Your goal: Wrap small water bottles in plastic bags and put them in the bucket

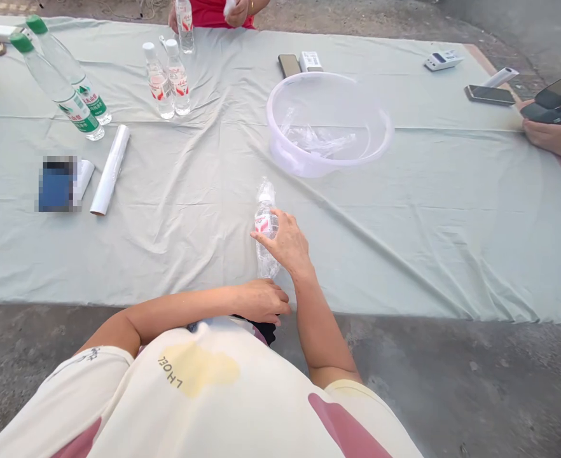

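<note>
A wrinkled, pale grey-green cloth [189, 191] covered a long table standing on a rough grey concrete floor [452, 381]. Toward its far side sat a round, translucent lilac plastic basin [304, 166] holding crumpled clear film [318, 141]. On the left stood two tall, clear plastic bottles with green caps [77, 114], near a white cylindrical roll [111, 170]. Farther back were two small, clear bottles with white caps [179, 86], and across the table sat a person in red clothing [214, 14]. At the right edge, another person's hand [550, 133] held a dark device [552, 113].

The small, clear plastic bottle in transparent film [264, 219] lay near the table's front edge, cap end toward the basin. Its label was white with red marks; the film looked creased, gathering loosely past the cap and base. The right hand [287, 242] reached over it, thumb and fingers parted across its middle; whether they gripped could not be told. The left hand [264, 301] curled just beside the base, its hold hidden.
</note>
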The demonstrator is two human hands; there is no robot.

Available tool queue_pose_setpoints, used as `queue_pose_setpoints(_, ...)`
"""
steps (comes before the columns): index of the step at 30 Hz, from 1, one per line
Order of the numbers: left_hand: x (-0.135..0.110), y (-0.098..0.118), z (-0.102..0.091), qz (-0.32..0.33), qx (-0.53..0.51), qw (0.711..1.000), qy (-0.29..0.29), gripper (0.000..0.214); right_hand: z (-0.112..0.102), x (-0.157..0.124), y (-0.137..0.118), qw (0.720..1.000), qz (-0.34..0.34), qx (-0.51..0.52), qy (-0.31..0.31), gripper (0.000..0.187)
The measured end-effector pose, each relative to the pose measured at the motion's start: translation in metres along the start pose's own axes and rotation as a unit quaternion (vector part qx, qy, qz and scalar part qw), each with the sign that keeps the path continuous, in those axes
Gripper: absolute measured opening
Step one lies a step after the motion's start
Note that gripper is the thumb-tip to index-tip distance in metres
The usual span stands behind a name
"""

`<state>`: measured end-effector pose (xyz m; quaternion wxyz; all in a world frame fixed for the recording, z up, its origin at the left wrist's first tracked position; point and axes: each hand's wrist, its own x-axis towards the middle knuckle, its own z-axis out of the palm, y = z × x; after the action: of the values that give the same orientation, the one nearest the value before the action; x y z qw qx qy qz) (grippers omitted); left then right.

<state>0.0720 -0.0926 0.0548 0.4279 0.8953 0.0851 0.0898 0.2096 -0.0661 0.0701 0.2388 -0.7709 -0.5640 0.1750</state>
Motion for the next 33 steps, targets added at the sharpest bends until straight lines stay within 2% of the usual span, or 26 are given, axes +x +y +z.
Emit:
queue_pose_setpoints(1, -0.012, 0.001, -0.006, 0.024, -0.057, 0.998, -0.029, 0.009, -0.001, -0.003, 0.004, 1.0, 0.011, 0.005, 0.003, 0.075)
queue_pose_setpoints(2, -0.022, 0.0, -0.014, 0.006, -0.108, 0.994, -0.016, 0.003, -0.001, -0.006, 0.007, 1.0, 0.023, 0.009, 0.007, 0.076)
queue_pose_setpoints(4, -0.035, -0.004, -0.032, -0.102, -0.21, 0.969, 0.083, 0.013, -0.002, -0.01, 0.012, 0.998, 0.051, 0.023, 0.011, 0.074)
queue_pose_setpoints(6, -0.038, -0.01, -0.049, -0.234, -0.311, 0.901, 0.194, 0.015, -0.003, -0.012, 0.016, 0.994, 0.088, 0.059, 0.007, 0.073)
queue_pose_setpoints(8, -0.034, -0.015, -0.062, -0.321, -0.401, 0.819, 0.256, 0.017, -0.003, -0.012, 0.019, 0.984, 0.129, 0.12, -0.002, 0.076)
queue_pose_setpoints(10, -0.027, -0.018, -0.068, -0.357, -0.469, 0.763, 0.266, 0.026, 0.0, -0.012, 0.021, 0.966, 0.165, 0.197, -0.002, 0.08)
queue_pose_setpoints(12, -0.021, -0.019, -0.069, -0.361, -0.526, 0.731, 0.242, 0.032, 0.005, -0.013, 0.023, 0.946, 0.192, 0.262, 0.013, 0.084)
queue_pose_setpoints(16, -0.014, -0.018, -0.065, -0.322, -0.596, 0.71, 0.193, 0.032, 0.017, -0.016, 0.021, 0.919, 0.221, 0.321, 0.056, 0.099)
queue_pose_setpoints(19, -0.012, -0.015, -0.062, -0.311, -0.608, 0.703, 0.2, 0.032, 0.024, -0.02, 0.012, 0.896, 0.228, 0.375, 0.073, 0.102)
queue_pose_setpoints(21, -0.01, -0.013, -0.06, -0.319, -0.614, 0.683, 0.237, 0.036, 0.029, -0.023, 0.001, 0.879, 0.222, 0.414, 0.079, 0.101)
queue_pose_setpoints(23, -0.009, -0.012, -0.06, -0.318, -0.618, 0.653, 0.301, 0.038, 0.037, -0.025, -0.012, 0.873, 0.194, 0.439, 0.087, 0.099)
queue_pose_setpoints(26, -0.011, -0.017, -0.065, -0.306, -0.623, 0.607, 0.387, 0.034, 0.045, -0.028, -0.031, 0.886, 0.131, 0.434, 0.1, 0.095)
queue_pose_setpoints(28, -0.017, -0.023, -0.072, -0.302, -0.621, 0.581, 0.43, 0.033, 0.042, -0.028, -0.039, 0.9, 0.101, 0.417, 0.079, 0.09)
queue_pose_setpoints(30, -0.026, -0.031, -0.081, -0.294, -0.602, 0.576, 0.467, 0.031, 0.03, -0.026, -0.045, 0.912, 0.09, 0.394, 0.068, 0.07)
queue_pose_setpoints(31, -0.032, -0.035, -0.085, -0.29, -0.589, 0.582, 0.481, 0.03, 0.022, -0.023, -0.047, 0.916, 0.088, 0.379, 0.093, 0.057)
queue_pose_setpoints(33, -0.043, -0.043, -0.092, -0.284, -0.567, 0.595, 0.493, 0.026, 0.004, -0.016, -0.051, 0.917, 0.062, 0.339, 0.203, 0.041)
